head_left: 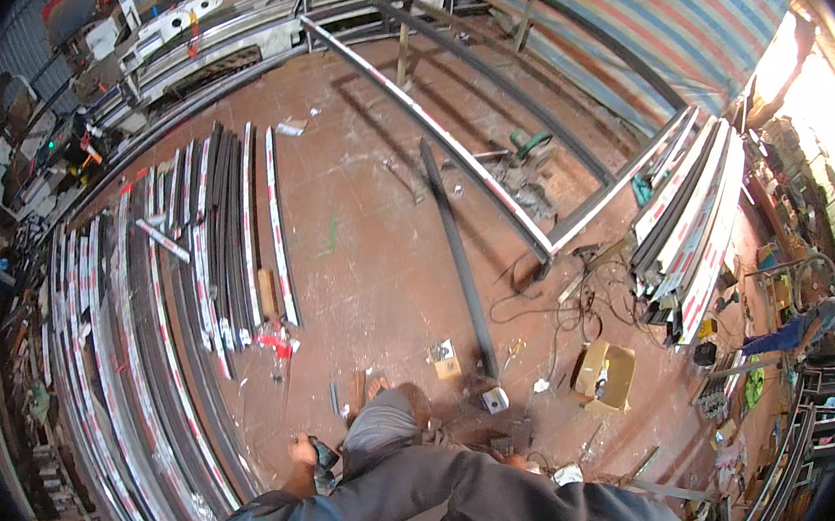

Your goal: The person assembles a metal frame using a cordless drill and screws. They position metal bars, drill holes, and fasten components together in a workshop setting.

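Note:
My left hand is low beside my bent leg, its fingers curled. Against it is a dark greenish object, too small and shaded to name. Of my right hand only a little shows past the dark clothing, close to a dark blocky object; its fingers are mostly hidden. A long dark metal bar lies on the floor, its near end in front of me. Around that end are a small white-and-dark box and a small brown carton. My bare foot rests left of them.
Rows of long metal profiles cover the left floor. A welded rectangular frame spans the far side, with a green power tool within it. At right are an open cardboard box, tangled cables, stacked profiles and another person.

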`<state>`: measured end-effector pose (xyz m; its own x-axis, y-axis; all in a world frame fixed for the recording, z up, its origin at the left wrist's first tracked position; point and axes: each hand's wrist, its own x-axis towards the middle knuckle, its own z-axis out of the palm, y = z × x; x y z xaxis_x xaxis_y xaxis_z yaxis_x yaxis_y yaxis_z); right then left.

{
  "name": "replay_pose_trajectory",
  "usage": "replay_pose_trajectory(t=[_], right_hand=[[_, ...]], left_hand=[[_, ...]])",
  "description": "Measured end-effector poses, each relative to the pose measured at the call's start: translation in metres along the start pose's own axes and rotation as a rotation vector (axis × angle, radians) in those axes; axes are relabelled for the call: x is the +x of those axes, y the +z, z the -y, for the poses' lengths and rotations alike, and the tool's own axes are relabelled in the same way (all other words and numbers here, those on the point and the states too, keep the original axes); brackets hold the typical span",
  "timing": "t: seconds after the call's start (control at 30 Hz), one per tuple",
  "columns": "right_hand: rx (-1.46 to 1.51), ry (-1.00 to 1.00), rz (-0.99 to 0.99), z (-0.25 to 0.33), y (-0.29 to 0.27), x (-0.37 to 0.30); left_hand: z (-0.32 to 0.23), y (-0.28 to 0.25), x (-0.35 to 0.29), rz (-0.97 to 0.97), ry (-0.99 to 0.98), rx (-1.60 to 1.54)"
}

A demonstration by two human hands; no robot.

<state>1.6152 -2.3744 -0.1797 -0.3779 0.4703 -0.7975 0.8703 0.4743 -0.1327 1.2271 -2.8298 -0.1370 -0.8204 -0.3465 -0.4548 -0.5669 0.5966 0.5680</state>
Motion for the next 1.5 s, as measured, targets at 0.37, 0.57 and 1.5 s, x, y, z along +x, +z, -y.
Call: replay_pose_trajectory(t=[0.37, 0.57, 1.5], right_hand=[[0.37, -0.118, -0.378, 0.162, -0.128, 0.023], [0.453, -0.063, -0.42, 0.245, -0.202, 0.037], [0.237, -0.435, -0.132, 0.52, -0.705, 0.301]], left_hand=[[-0.177, 0.009, 0.139, 0.159, 0.446, 0.041], [-0.24, 0.025, 0.183, 0.322, 0.471, -0.066], [-0.609, 0.192, 0.321, 0.181, 0.284, 0.063]])
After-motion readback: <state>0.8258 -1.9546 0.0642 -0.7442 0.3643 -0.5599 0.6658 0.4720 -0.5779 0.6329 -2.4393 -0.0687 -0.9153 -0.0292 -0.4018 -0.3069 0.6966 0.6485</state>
